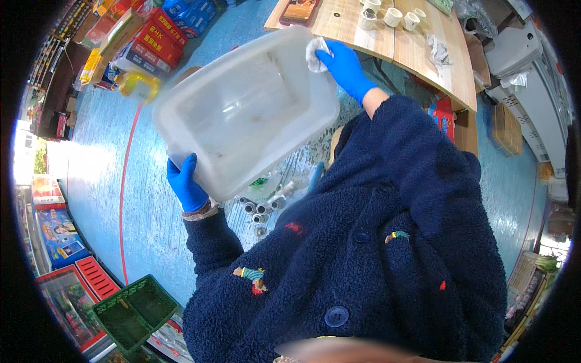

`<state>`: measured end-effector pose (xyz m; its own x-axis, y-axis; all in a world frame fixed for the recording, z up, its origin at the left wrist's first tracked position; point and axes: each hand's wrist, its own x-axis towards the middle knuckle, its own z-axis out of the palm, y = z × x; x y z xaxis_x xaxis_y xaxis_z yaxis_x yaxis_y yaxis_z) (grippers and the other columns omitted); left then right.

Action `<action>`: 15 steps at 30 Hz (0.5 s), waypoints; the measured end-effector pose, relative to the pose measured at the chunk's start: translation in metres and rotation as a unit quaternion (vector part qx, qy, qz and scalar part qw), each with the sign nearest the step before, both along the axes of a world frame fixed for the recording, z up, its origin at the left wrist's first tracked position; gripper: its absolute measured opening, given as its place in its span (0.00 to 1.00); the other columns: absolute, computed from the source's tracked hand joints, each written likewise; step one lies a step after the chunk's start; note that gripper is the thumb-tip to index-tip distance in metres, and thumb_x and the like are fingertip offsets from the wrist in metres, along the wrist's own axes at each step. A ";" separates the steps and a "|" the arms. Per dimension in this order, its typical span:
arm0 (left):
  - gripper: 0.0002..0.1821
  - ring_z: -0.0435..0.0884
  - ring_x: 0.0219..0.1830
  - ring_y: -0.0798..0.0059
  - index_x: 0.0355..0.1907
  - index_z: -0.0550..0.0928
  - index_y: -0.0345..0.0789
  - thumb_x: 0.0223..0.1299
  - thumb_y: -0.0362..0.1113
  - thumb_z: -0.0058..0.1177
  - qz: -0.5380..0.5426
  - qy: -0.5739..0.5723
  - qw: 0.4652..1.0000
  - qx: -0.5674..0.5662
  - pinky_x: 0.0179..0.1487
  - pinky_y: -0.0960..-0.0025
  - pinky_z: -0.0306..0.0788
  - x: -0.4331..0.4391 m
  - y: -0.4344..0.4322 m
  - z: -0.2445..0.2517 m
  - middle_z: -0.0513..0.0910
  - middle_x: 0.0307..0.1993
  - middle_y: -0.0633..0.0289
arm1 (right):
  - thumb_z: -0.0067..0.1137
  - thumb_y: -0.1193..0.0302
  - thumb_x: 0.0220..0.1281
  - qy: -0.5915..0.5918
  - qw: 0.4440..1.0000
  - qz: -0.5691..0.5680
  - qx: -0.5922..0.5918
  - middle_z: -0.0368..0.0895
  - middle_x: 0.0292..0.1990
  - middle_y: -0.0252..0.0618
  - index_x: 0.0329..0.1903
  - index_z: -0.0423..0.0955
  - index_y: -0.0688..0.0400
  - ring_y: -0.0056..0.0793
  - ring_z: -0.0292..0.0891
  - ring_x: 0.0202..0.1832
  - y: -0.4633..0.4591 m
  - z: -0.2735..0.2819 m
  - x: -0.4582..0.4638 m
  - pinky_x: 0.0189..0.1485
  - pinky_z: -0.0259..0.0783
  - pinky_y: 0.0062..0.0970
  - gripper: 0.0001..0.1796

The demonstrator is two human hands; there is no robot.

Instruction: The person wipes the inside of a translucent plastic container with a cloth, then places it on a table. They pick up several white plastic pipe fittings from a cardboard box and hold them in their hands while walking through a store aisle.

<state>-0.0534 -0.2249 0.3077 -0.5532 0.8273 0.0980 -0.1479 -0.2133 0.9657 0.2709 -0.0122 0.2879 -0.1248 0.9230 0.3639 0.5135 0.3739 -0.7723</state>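
Note:
A translucent plastic bin [245, 109] is held tilted in front of me, with a few dark smudges on its surface. My left hand [186, 183], in a blue glove, grips the bin's lower left corner. At the upper right corner, my right hand [347, 70], also gloved in blue, presses a crumpled white cloth or tissue [317, 54] against the rim. Below the bin, several grey pipe fittings [262, 208] rest on the floor beside a clear bag or container [264, 187] with something green in it, partly hidden by the bin.
A wooden table [354, 36] bears a phone [298, 11], several white pipe fittings [392, 17] and a crumpled tissue [438, 50]. Red cartons [161, 38] and a yellow-liquid bottle [140, 86] stand at upper left. A green plastic basket [136, 313] sits at lower left. A white appliance [517, 50] stands at right.

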 end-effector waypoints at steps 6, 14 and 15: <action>0.21 0.76 0.44 0.67 0.49 0.72 0.29 0.48 0.27 0.54 0.010 0.026 1.000 0.007 0.50 0.67 0.70 -0.012 -0.002 -0.005 0.77 0.44 0.57 | 0.56 0.59 0.57 0.020 0.999 -0.015 0.048 0.78 0.41 0.44 0.46 0.74 0.58 0.37 0.75 0.43 0.016 0.027 -0.011 0.47 0.69 0.30 0.19; 0.23 0.77 0.44 0.65 0.50 0.72 0.28 0.47 0.28 0.56 -0.003 0.021 1.000 0.009 0.48 0.67 0.71 -0.016 -0.001 -0.002 0.77 0.43 0.53 | 0.55 0.63 0.56 -0.107 0.969 -0.022 0.220 0.76 0.39 0.40 0.43 0.76 0.51 0.41 0.72 0.43 0.021 0.052 -0.007 0.46 0.69 0.34 0.13; 0.22 0.77 0.43 0.66 0.49 0.72 0.28 0.47 0.28 0.55 -0.006 0.023 1.000 0.005 0.49 0.67 0.70 -0.014 -0.001 -0.002 0.77 0.43 0.55 | 0.56 0.64 0.55 -0.077 0.969 -0.012 0.235 0.76 0.40 0.40 0.43 0.76 0.50 0.41 0.72 0.44 0.023 0.055 -0.009 0.46 0.69 0.36 0.12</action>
<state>-0.0678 -0.2257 0.3056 -0.5381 0.8326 0.1313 -0.1050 -0.2208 0.9697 0.2622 0.0104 0.3428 -0.1921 0.6630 0.7235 0.6225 0.6523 -0.4325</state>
